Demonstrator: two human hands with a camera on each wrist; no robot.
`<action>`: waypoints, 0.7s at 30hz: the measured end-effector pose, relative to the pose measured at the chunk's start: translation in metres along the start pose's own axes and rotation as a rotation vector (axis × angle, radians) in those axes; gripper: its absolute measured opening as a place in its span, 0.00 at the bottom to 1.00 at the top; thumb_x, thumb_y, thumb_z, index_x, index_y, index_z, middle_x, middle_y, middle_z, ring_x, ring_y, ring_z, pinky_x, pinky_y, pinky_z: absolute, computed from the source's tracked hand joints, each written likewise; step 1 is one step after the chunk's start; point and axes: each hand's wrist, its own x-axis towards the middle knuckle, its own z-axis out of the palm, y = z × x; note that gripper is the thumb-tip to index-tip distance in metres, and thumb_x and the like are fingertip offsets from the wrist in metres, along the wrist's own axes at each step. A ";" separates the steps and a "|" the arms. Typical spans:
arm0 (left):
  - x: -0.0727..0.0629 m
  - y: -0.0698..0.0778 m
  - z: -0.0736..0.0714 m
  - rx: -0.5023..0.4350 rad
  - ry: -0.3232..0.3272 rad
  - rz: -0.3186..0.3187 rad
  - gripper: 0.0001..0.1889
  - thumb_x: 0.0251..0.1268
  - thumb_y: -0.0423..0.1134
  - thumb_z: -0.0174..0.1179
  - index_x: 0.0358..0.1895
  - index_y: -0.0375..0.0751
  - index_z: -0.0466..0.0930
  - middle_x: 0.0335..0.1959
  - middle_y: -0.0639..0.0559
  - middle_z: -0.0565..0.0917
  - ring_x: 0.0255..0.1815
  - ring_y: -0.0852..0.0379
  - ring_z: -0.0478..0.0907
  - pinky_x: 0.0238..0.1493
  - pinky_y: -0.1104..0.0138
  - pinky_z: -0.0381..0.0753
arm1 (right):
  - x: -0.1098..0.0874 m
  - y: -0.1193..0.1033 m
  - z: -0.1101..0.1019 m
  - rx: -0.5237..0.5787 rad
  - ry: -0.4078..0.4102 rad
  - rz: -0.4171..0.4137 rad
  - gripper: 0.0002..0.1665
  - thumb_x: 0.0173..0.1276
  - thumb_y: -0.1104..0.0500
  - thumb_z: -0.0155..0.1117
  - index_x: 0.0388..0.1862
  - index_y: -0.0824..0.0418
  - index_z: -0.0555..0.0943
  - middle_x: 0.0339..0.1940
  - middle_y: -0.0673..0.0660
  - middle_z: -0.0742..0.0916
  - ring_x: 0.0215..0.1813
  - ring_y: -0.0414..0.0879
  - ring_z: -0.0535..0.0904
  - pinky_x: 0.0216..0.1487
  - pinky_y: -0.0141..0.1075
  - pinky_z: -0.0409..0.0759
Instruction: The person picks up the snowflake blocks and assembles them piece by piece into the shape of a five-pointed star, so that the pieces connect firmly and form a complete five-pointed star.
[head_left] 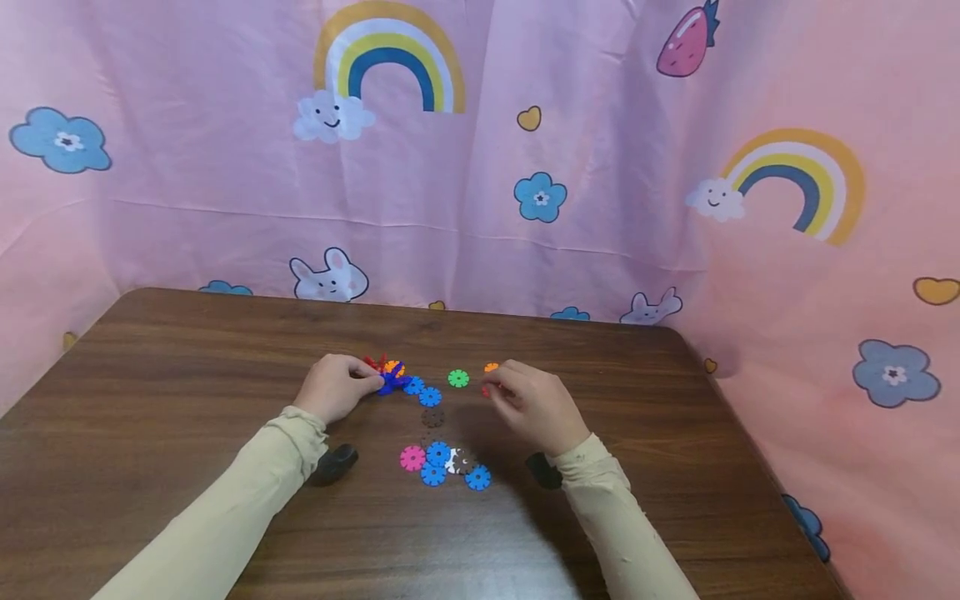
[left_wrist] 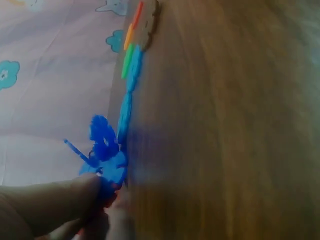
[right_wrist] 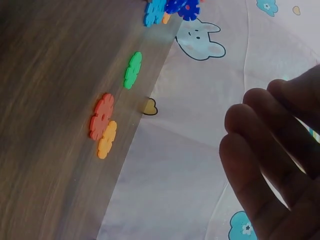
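On the left, my left hand [head_left: 330, 388] pinches a dark blue cluster of notched plastic discs [head_left: 391, 382] joined at angles. The left wrist view has the thumb against one blue disc [left_wrist: 113, 168], with others standing up from it and some red showing below. My right hand [head_left: 537, 406] hovers above the table with loosely bent fingers, holding nothing. Behind its fingertips lie a red disc [right_wrist: 102, 117] and an orange disc [right_wrist: 107, 140]. Between the hands is a green disc [head_left: 458, 378]. Two lighter blue discs [head_left: 430, 397] lie beside the cluster.
Nearer on the wooden table [head_left: 360, 533] lie a pink disc [head_left: 412, 458], several blue discs [head_left: 477, 477], a white one [head_left: 452, 460] and a brown one [head_left: 466, 462]. Another brown disc [head_left: 432, 417] lies farther back. A printed pink curtain [head_left: 480, 150] hangs beyond the table edge.
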 end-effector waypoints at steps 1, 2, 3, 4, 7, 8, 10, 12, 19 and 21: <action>0.002 0.000 0.001 -0.010 0.003 0.002 0.14 0.72 0.43 0.66 0.47 0.34 0.90 0.51 0.36 0.86 0.55 0.37 0.78 0.57 0.44 0.76 | 0.000 0.001 -0.001 0.005 -0.001 0.004 0.04 0.67 0.64 0.73 0.40 0.59 0.87 0.32 0.47 0.85 0.27 0.36 0.74 0.28 0.28 0.75; 0.004 0.000 0.002 -0.019 0.012 0.009 0.14 0.72 0.43 0.66 0.47 0.35 0.90 0.51 0.36 0.86 0.55 0.37 0.78 0.58 0.44 0.76 | 0.000 0.001 -0.001 0.009 -0.003 0.007 0.04 0.67 0.64 0.73 0.40 0.59 0.88 0.32 0.47 0.85 0.28 0.36 0.74 0.29 0.29 0.76; 0.006 -0.001 0.004 -0.032 0.020 0.014 0.14 0.72 0.44 0.66 0.47 0.35 0.90 0.52 0.36 0.86 0.56 0.38 0.78 0.59 0.44 0.76 | 0.000 0.002 -0.001 0.011 -0.005 0.011 0.04 0.68 0.64 0.73 0.40 0.59 0.88 0.32 0.47 0.86 0.28 0.36 0.74 0.29 0.29 0.76; 0.008 0.000 0.005 -0.050 0.029 0.022 0.14 0.73 0.44 0.65 0.48 0.36 0.90 0.52 0.36 0.86 0.56 0.37 0.78 0.59 0.44 0.76 | 0.000 0.003 -0.002 0.012 -0.009 0.017 0.04 0.68 0.63 0.73 0.40 0.59 0.88 0.32 0.47 0.86 0.28 0.36 0.74 0.29 0.29 0.76; 0.018 0.002 0.012 -0.114 0.050 0.043 0.15 0.73 0.45 0.65 0.48 0.37 0.90 0.53 0.37 0.86 0.57 0.38 0.79 0.60 0.45 0.76 | 0.000 0.005 -0.003 0.015 -0.020 0.034 0.03 0.68 0.62 0.73 0.40 0.58 0.88 0.32 0.47 0.86 0.28 0.36 0.75 0.30 0.28 0.77; 0.022 0.004 0.015 -0.128 0.055 0.049 0.15 0.73 0.46 0.65 0.48 0.37 0.90 0.53 0.38 0.87 0.57 0.38 0.79 0.60 0.45 0.76 | 0.000 0.006 -0.003 0.014 -0.024 0.037 0.03 0.69 0.62 0.73 0.40 0.58 0.88 0.32 0.47 0.86 0.28 0.36 0.75 0.30 0.28 0.77; 0.028 0.011 0.022 -0.157 0.054 0.049 0.15 0.73 0.46 0.65 0.48 0.37 0.90 0.53 0.38 0.86 0.58 0.38 0.78 0.61 0.45 0.75 | 0.001 0.007 -0.003 0.010 -0.034 0.042 0.03 0.69 0.61 0.73 0.40 0.57 0.88 0.32 0.46 0.87 0.28 0.36 0.75 0.30 0.28 0.77; 0.033 0.018 0.030 -0.160 0.059 0.042 0.15 0.72 0.45 0.66 0.48 0.36 0.90 0.53 0.38 0.87 0.58 0.38 0.79 0.62 0.45 0.75 | 0.001 0.008 -0.001 0.009 -0.040 0.038 0.03 0.69 0.62 0.73 0.40 0.57 0.88 0.32 0.46 0.87 0.28 0.36 0.75 0.30 0.28 0.77; 0.040 0.038 0.048 -0.094 0.073 0.013 0.13 0.70 0.44 0.68 0.45 0.37 0.90 0.48 0.41 0.89 0.52 0.41 0.82 0.56 0.49 0.79 | -0.001 0.010 0.002 -0.004 -0.062 0.047 0.04 0.68 0.63 0.74 0.40 0.56 0.88 0.33 0.46 0.87 0.29 0.35 0.76 0.31 0.29 0.78; 0.040 0.042 0.049 -0.083 0.068 0.013 0.13 0.69 0.44 0.69 0.45 0.37 0.90 0.44 0.42 0.90 0.48 0.43 0.84 0.52 0.51 0.81 | -0.002 0.011 0.002 -0.009 -0.067 0.063 0.04 0.68 0.63 0.74 0.40 0.57 0.88 0.33 0.47 0.88 0.29 0.36 0.77 0.32 0.30 0.80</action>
